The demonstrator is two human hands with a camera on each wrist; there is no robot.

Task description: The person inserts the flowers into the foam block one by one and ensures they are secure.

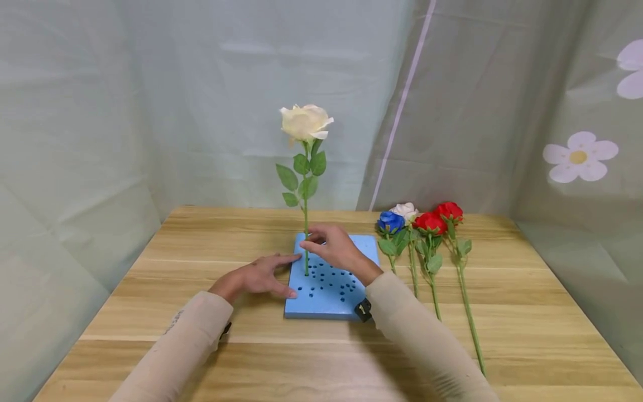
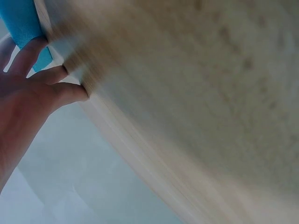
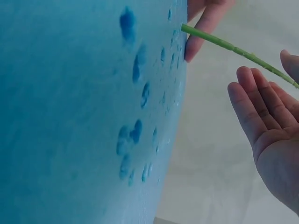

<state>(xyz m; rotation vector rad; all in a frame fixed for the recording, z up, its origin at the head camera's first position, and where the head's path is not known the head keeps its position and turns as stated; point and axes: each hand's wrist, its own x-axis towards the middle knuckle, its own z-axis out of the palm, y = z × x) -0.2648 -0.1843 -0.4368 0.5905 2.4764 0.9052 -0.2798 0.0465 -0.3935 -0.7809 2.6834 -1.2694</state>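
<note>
A white rose (image 1: 305,123) with a long green stem (image 3: 233,49) stands upright on a blue foam board (image 1: 329,310) dotted with holes, its lower end at one of them. Around the stem is my right hand (image 1: 331,245); in the right wrist view that hand (image 3: 275,135) shows fairly straight fingers, with the thumb apart from them and the stem passing through the gap. My left hand (image 1: 258,274) rests at the board's left edge, fingers and thumb spread. In the left wrist view, the left hand (image 2: 32,88) has fingertips at the table and the blue board (image 2: 21,21).
Right of the board lie several roses on the wooden table (image 1: 150,318): a blue rose (image 1: 390,221), a pale pink rose (image 1: 404,211), and two red roses (image 1: 430,222). Grey-green cloth (image 1: 241,84) hangs behind and at both sides.
</note>
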